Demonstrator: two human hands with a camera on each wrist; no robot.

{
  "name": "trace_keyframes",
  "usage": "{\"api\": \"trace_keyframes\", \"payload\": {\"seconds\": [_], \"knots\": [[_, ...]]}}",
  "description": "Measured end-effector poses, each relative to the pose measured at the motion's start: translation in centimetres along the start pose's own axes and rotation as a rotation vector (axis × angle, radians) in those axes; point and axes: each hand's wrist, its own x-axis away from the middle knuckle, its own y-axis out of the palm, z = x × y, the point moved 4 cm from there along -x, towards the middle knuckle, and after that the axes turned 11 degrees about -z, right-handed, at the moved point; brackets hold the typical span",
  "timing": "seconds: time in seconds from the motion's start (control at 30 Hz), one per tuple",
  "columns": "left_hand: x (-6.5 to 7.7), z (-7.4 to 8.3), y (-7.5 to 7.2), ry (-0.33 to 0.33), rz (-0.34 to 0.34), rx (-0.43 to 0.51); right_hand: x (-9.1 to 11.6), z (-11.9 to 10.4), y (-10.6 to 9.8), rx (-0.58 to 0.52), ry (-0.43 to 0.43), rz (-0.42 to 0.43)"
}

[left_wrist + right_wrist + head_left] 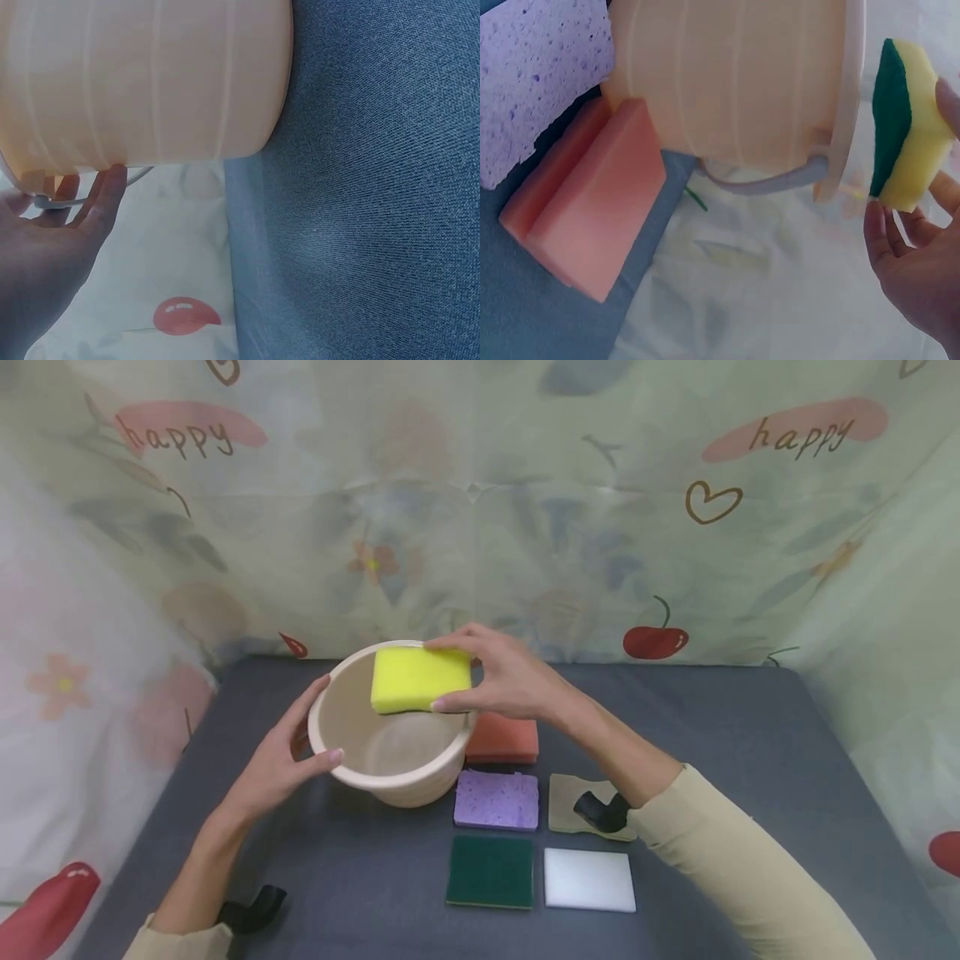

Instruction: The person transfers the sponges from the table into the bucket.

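Note:
A cream-coloured bucket [420,781] with a ribbed side stands at the back of the dark table. My left hand [273,768] holds it by the left rim, and in the left wrist view the fingers [105,202] rest on its outer wall beside the handle. Over the bucket's mouth, my right hand [510,677] pinches a yellow sponge [420,678] between thumb and fingers. The right wrist view shows the sponge's green scouring layer [891,112] facing the bucket. Whether the bucket's base lies flat on the table cannot be told.
Right of the bucket lie orange-pink sponges [604,202], a purple sponge [497,800], a beige sponge [566,806] partly under the right wrist's black strap piece, a dark green scouring pad [491,872] and a white sponge [588,880]. A patterned curtain [472,527] surrounds the dark tabletop [360,885].

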Motion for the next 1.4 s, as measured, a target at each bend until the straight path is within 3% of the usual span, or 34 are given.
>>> {"api": "trace_keyframes", "payload": {"seconds": [0.63, 1.4], "knots": [[0.0, -0.1, 0.0, -0.014, -0.002, 0.002, -2.5, -1.4, 2.6, 0.114, -0.043, -0.094], [0.0, 0.1, 0.1, -0.034, -0.008, 0.014, -5.1, -1.6, 4.2, 0.125, 0.088, -0.126]]}}
